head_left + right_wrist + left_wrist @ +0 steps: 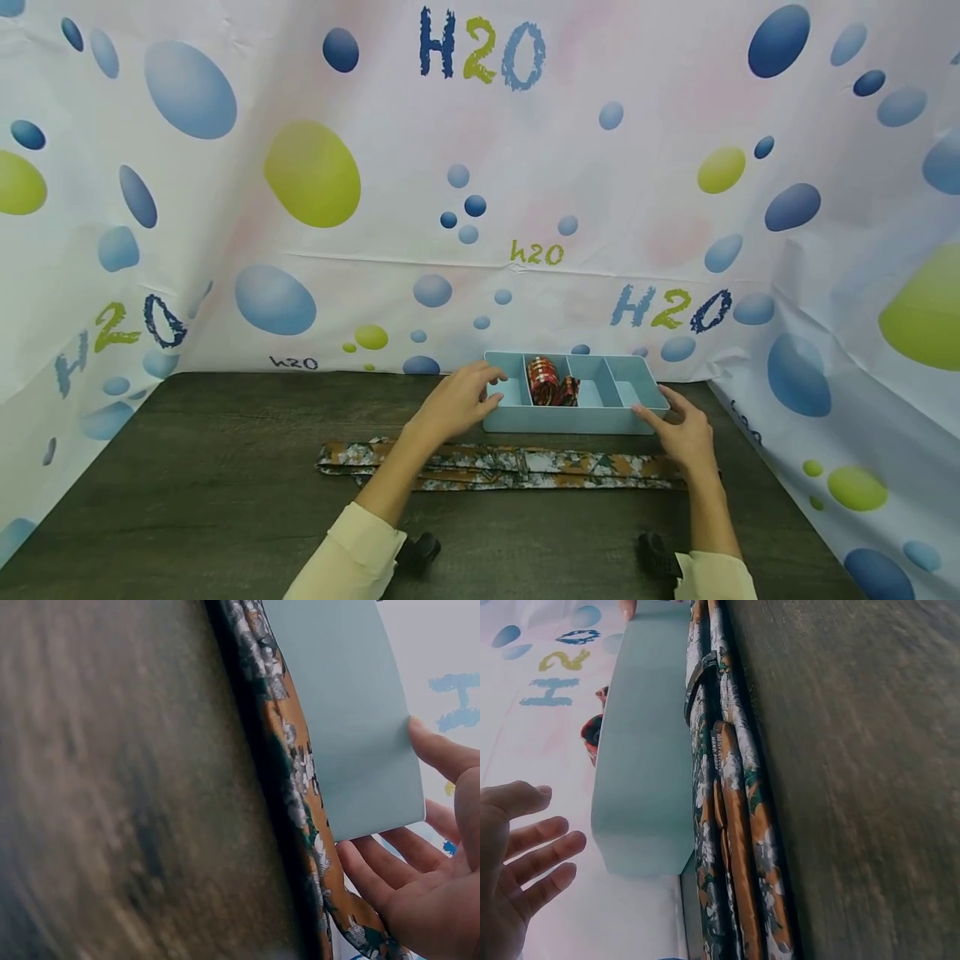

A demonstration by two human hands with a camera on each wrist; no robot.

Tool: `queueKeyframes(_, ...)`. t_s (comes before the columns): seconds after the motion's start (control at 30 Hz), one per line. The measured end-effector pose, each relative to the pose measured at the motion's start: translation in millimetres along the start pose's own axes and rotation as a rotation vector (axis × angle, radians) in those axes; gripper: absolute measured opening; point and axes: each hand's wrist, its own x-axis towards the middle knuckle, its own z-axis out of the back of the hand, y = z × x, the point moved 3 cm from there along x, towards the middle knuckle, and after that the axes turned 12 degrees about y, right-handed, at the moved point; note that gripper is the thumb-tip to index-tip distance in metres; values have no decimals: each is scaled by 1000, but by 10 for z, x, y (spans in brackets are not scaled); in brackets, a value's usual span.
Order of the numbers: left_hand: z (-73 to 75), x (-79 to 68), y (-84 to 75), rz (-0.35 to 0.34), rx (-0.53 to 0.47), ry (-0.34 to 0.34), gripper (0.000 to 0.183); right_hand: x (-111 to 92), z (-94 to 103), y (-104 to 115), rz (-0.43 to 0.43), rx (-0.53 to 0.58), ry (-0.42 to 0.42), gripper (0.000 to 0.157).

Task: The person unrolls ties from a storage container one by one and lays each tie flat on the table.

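A pale blue organizer box (570,421) with several compartments stands at the back of the table. Rolled up in one of its left-hand compartments is a red patterned tie (543,382). My left hand (459,398) hovers at the box's left end, fingers loosely spread; the left wrist view shows a gap between its fingertips (576,841) and the box. At the right end, my right hand (684,429) holds the corner, thumb on the front rim and fingers around the end wall (375,814). In front of the box lies a folded floral necktie (517,467), partly behind both forearms.
The dark wood-look table (210,500) meets a white backdrop (420,208) printed with bubbles and H2O lettering just behind the box. This backdrop also rises along both sides. Black wrist straps (422,550) show at the cuffs of the pale sleeves.
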Motion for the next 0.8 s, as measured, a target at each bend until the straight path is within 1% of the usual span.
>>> queueKeyframes(0.07,-13,39,0,4,-11,10,24,-1,0,-8,-1,19,1,81)
queueKeyframes(0.2,-51,125,11,14,-36,29,25,4,0,-15,-2,22,-3,79)
queueKeyframes(0.37,-102,223,31,20,-113,33,32,17,0,-17,-13,35,-7,79)
queueKeyframes(0.5,-123,289,28,10,-176,29,40,26,3,-22,-21,53,-19,79)
queueKeyframes(0.6,-147,339,26,-2,-196,32,41,31,2,-30,-18,54,-26,78)
queueKeyframes(0.67,-172,372,27,-5,-186,38,41,35,-1,-36,-15,54,-25,77)
queueKeyframes(0.8,-236,421,22,13,-174,48,43,39,-9,-49,-18,68,-11,78)
